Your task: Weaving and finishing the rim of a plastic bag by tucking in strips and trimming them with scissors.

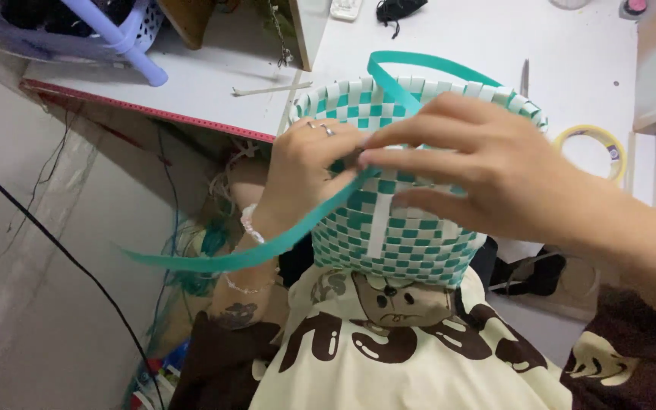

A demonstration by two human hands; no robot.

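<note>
A woven basket (389,235) in a teal and white check rests against my lap, its opening turned toward the table. My left hand (305,171), with rings and a bead bracelet, grips the basket's left side. My right hand (487,171) reaches across the front and pinches a long teal strip (267,247) against the weave. That strip trails down to the left; another teal strip (427,64) arcs over the rim. A white strip (378,228) runs down the basket's front.
A white table (457,38) lies behind the basket, with a roll of yellow tape (592,138) at the right and a black object (398,9) at the far edge. A lavender plastic basket (115,34) sits top left. Cables hang at the left.
</note>
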